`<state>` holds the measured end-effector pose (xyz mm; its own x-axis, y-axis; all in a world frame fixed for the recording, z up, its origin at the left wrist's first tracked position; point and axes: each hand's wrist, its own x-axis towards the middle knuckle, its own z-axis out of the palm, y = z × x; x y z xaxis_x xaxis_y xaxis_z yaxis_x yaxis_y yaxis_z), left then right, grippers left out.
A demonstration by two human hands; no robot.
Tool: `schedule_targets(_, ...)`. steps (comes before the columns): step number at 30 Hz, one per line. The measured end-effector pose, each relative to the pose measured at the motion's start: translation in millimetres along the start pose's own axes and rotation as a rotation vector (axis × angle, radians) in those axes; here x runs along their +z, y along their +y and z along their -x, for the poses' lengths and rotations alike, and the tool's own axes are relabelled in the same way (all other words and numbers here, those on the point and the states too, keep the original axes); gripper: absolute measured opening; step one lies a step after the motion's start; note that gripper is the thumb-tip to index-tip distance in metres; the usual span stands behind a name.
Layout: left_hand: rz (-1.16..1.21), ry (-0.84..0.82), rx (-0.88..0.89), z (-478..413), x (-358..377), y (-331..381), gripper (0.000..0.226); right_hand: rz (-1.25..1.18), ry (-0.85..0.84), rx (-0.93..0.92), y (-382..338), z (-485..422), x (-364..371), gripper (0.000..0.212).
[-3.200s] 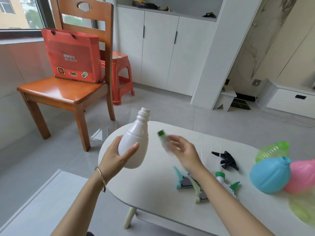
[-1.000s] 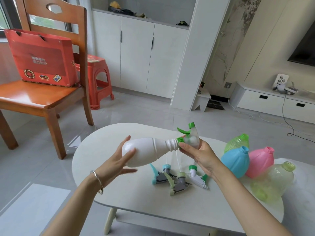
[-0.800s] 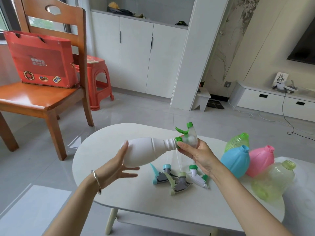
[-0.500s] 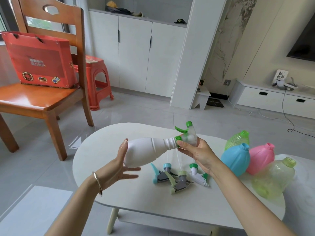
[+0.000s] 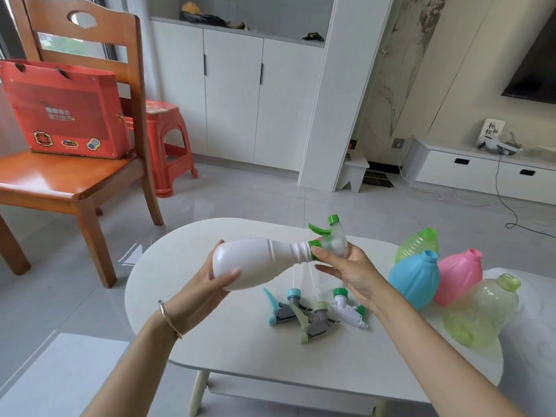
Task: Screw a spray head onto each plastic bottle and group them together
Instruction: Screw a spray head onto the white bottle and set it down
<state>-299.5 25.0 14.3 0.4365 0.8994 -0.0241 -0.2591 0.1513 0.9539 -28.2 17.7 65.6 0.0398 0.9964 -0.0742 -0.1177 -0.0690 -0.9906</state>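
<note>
The white bottle is held lying nearly level in the air above the bench. Its wide base sits in the left hand, whose fingers and thumb wrap round it, and its threaded neck points to the person's right. On that neck sits a clear spray head with a green trigger and green collar, and the right hand pinches that collar between thumb and fingertips. The step in hand looks to be screwing on the first head. Bare thread shows beside the collar, so I judge it not fully seated. The next move calls for more turns of the collar while the bottle is braced against the twist, then standing it by the others. Three loose heads lie close together on the bench below: a teal head, a pale green head and a white head. Just right of them cluster four uncapped bottles: the blue bottle, pink bottle, green bottle and a tilted yellow-green bottle.
</note>
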Motion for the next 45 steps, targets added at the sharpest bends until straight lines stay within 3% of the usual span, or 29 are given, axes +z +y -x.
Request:
schedule_targets(3,0.041,-0.025,-0.136,5,10,5,0.069,0.011,0.017,-0.015,1,-1,2,0.029)
schedule_targets(8,0.012,0.015,0.029,0,3,5,0.088,-0.066,0.061,-0.016,0,-2,1,0.042)
schedule_targets(11,0.197,-0.032,-0.171,3,9,13,0.05,-0.103,0.059,-0.033,0,-3,5,0.039)
schedule_targets(18,-0.213,-0.152,-0.082,10,15,10,0.064,-0.102,0.058,-0.059,-9,-8,16,0.037)
schedule_targets(22,-0.167,-0.194,-0.194,13,20,11,0.047,-0.102,-0.041,-0.042,-13,-9,28,0.037)
schedule_targets(28,-0.078,-0.154,-0.238,13,20,11,0.044,-0.229,-0.249,0.044,-19,-9,41,0.045)
schedule_targets(39,-0.319,0.021,0.068,19,17,22,0.058,-0.175,-0.181,0.023,-28,-15,66,0.039)
schedule_targets(45,-0.222,0.089,0.012,25,9,22,0.062,-0.144,-0.171,-0.01,-28,-17,81,0.037)
